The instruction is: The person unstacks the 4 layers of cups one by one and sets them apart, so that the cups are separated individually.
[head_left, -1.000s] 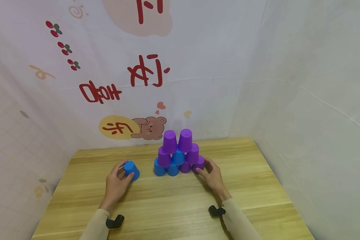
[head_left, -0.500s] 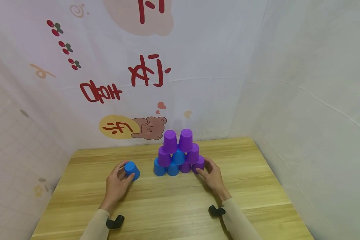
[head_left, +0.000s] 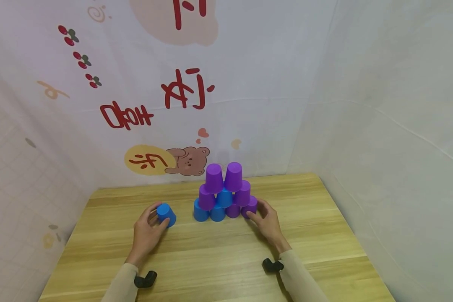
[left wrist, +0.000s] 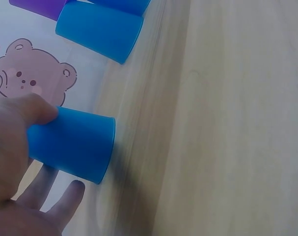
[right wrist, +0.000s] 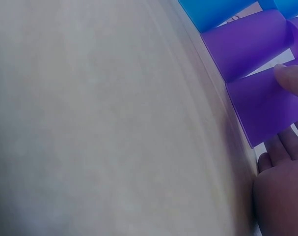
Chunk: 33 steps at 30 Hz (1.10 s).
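My left hand (head_left: 146,230) holds an upside-down blue cup (head_left: 166,214) to the left of a cup pyramid. Its thumb lies on the near side and its fingers reach round the far side; in the left wrist view the cup's rim (left wrist: 107,150) is right at the table. On the right, my other hand (head_left: 269,226) grips the end purple cup (head_left: 251,204) of the bottom row between thumb and fingers. The pyramid's bottom row has blue cups (head_left: 201,213) and purple ones. A blue cup (head_left: 225,198) sits between two purple cups in the middle row. Two purple cups (head_left: 233,176) stand on top.
The wooden table (head_left: 211,260) runs back to a white cloth wall (head_left: 268,126) printed with red characters and a bear. More white cloth rises at the left and right sides. Black curved pieces (head_left: 145,279) show at both wrists by the beige sleeves (head_left: 302,277).
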{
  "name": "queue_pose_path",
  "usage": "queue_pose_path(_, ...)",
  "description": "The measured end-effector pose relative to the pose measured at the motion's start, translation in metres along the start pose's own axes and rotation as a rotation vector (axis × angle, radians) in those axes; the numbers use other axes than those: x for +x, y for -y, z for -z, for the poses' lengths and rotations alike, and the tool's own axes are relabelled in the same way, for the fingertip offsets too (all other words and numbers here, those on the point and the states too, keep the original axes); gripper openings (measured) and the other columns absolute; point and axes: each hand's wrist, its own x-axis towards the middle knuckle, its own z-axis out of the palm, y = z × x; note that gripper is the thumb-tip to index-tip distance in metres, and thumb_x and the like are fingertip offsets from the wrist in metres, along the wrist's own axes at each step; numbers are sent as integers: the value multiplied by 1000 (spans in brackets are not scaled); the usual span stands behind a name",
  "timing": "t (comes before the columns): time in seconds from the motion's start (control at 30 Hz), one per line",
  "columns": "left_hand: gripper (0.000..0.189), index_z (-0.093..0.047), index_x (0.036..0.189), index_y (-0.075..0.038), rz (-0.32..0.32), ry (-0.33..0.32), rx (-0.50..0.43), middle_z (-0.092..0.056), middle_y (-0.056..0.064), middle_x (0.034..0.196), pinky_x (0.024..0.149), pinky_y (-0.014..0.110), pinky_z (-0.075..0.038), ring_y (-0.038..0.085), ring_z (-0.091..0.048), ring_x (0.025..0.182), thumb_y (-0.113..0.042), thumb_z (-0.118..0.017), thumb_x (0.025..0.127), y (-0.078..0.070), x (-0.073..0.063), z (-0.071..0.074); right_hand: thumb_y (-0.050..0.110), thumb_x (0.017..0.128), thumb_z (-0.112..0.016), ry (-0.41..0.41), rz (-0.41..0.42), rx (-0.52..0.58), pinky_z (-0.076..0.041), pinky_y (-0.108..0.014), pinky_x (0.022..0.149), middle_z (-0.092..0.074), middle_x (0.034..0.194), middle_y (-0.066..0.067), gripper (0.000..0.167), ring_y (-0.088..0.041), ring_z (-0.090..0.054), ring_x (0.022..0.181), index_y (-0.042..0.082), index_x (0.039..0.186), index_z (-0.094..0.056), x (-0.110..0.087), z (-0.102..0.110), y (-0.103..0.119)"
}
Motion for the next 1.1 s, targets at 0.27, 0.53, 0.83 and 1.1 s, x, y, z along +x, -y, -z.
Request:
queue_pose_path(0.27,73,-58,158,2,17,-4,57,-67,28,154,111,-2,-42,48,-65,143,-1,-91,93,1,-1,0,7,98,-87,-8,5,-9,-40,-47,138,-67,159,-17,59,-36,-56,159,6,152,-64,2,0,-2)
queue_pose_path(0.53,90,-44,170,-4,77,77,74,-47,23,176,137,61,-35,52,-41,166,-23,-92,97,-2,0,2,5,98,-87,-14,16,-16,-40,-47,139,-68,158,-18,58,-37,-56,159,5,152,-64,2,-1,-2)
queue_pose_path(0.83,101,-34,177,-16,133,106,113,-31,17,186,132,86,-26,52,-26,173,-38,-92,96,-9,4,5,5,97,-88,-28,16,-26,-42,-44,138,-67,159,-19,59,-40,-56,159,4,152,-65,2,-2,-4)
queue_pose_path(1.1,104,-30,179,-28,55,73,132,-28,12,188,132,86,-26,46,-26,173,-40,-91,95,-25,10,3,5,98,-87,-27,-4,-7,-43,-37,137,-68,159,-18,58,-37,-56,159,5,152,-65,2,-2,-4)
